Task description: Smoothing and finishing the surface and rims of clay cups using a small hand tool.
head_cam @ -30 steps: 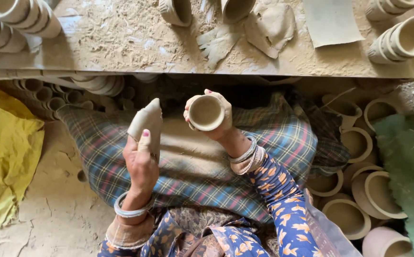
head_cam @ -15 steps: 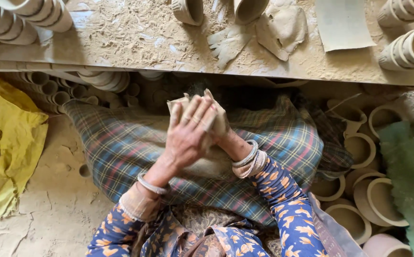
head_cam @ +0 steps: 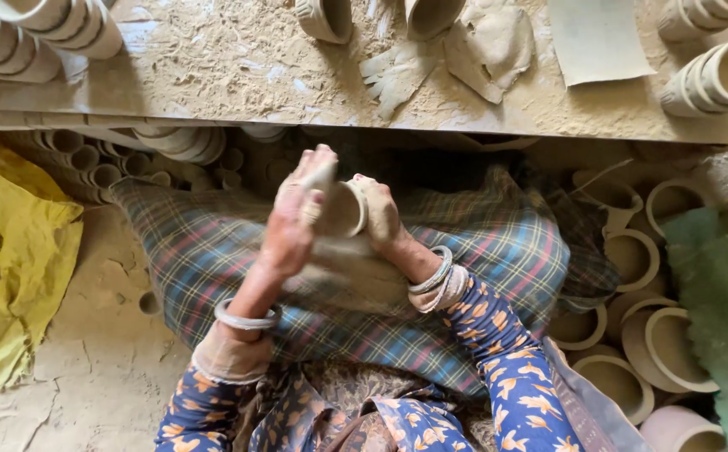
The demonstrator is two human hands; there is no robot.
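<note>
Over a plaid blue-and-red cloth [head_cam: 481, 251] spread across the person's lap, a small round unfired clay cup [head_cam: 343, 209] is lying on its side, its open mouth facing toward the person's left and its long axis running roughly left to right. The right hand [head_cam: 380, 213] is wrapping around the cup's closed end, fingers curled shut on it. The left hand [head_cam: 293, 222] is pressing against the mouth side, just touching the rim, and is closing on a flat, pale clay-coloured tool [head_cam: 320, 177] whose tip is showing above the fingers; the blur is hiding exactly how the tool is meeting the cup. The cup is thus sitting between the two hands, with the right hand bearing it and the left hand at its opening.

A dusty, sand-covered wooden plank [head_cam: 238, 75] is running across the top, carrying a stacked row of clay cups [head_cam: 46, 29] at the left, another stack of cups [head_cam: 715, 75] at the right, and grey lumps of wet clay [head_cam: 489, 42] in the middle. More finished cups [head_cam: 640, 259] are lying on the ground to the person's right, and a crumpled yellow cloth [head_cam: 12, 243] is lying to the left.
</note>
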